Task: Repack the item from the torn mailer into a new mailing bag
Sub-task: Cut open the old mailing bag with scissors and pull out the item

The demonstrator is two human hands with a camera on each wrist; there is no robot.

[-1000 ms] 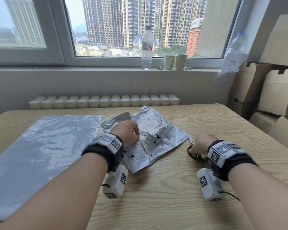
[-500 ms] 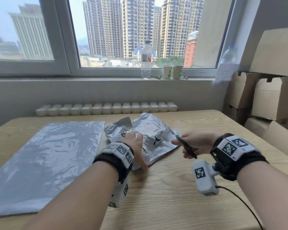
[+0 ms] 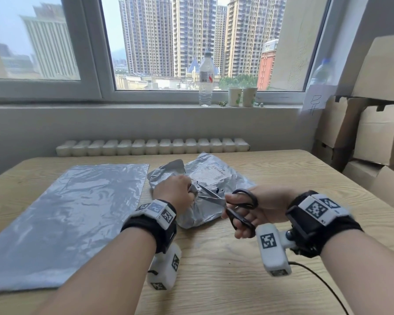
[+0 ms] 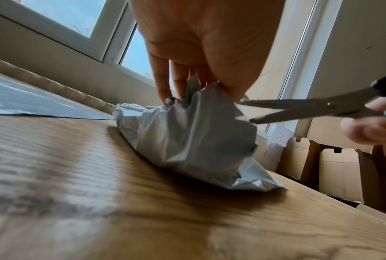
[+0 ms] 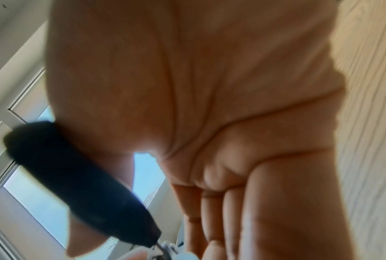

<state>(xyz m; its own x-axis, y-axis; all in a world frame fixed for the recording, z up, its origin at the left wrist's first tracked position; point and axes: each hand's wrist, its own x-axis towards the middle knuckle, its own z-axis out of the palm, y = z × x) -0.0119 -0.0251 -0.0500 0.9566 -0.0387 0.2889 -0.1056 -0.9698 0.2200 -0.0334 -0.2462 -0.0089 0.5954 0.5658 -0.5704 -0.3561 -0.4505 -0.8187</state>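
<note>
Torn mailer (image 3: 205, 196) lies crumpled on the wooden table (image 3: 237, 269), near its middle, label side up. Left hand (image 3: 175, 193) pinches a raised fold of the grey plastic between thumb and fingertips; the left wrist view shows the film bunched up into a peak under those fingers (image 4: 165, 84). Right hand (image 3: 259, 208) grips a pair of scissors (image 3: 230, 204), thumb through the upper black loop, fingers curled through the lower one. Blades are parted, tips pointing left toward the pinched fold, right by the plastic; whether they touch it cannot be told. The right wrist view is mostly palm, with a blurred black handle at lower left. What is inside the mailer is not visible. New mailing bag (image 3: 66, 219) lies flat and smooth on the table just to the left of the torn one, edges close but apart. Along the far table edge, a row of white foam blocks (image 3: 152, 146). On the windowsill, a clear water bottle (image 3: 205, 80) and two paper cups (image 3: 242, 96) standing upright beside it. Cardboard boxes (image 3: 378, 133) are stacked at the right of the table.
</note>
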